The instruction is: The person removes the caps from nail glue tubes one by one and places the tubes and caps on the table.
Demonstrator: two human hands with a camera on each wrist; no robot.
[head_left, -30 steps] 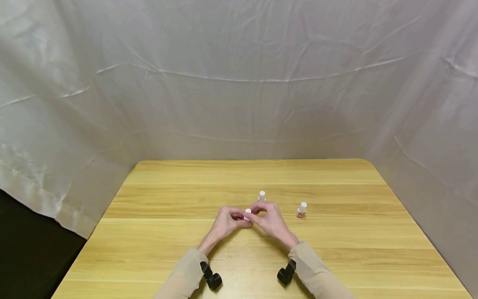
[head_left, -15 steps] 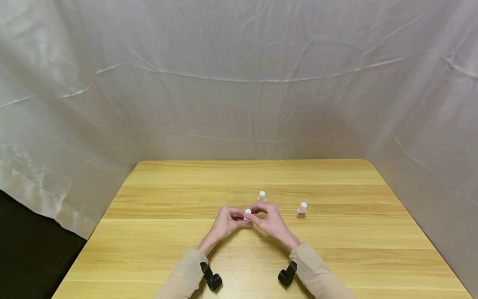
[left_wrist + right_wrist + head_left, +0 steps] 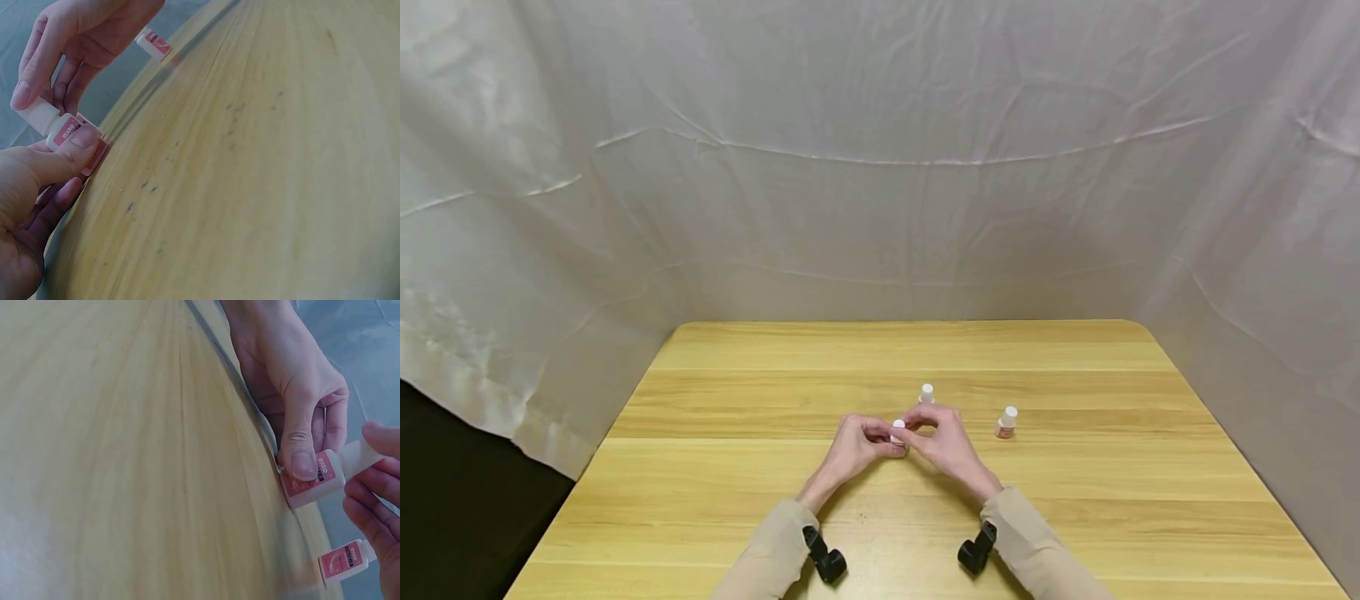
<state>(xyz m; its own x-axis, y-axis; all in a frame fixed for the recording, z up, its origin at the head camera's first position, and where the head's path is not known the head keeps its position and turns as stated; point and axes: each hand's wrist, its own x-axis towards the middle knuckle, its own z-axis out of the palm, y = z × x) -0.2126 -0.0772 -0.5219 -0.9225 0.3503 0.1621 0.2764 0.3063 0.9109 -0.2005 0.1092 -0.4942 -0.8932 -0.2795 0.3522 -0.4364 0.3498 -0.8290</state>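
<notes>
A small white bottle with a pink label (image 3: 328, 461) stands on the table between the two hands. Around its body curl the thumb and fingers of my left hand (image 3: 854, 446), thumb pressed on the label in the left wrist view. My right hand (image 3: 947, 442) pinches the white cap (image 3: 40, 116) on top between thumb and fingers. The cap sits on the bottle's neck. Lettering shows on the label, partly covered by the left thumb.
Just beyond the right hand is a second white-capped bottle (image 3: 927, 392), its lower part hidden by that hand. A third, similar bottle (image 3: 1007, 422) stands upright to the right. Pale sheeting (image 3: 880, 217) hangs behind the wooden table (image 3: 760, 383).
</notes>
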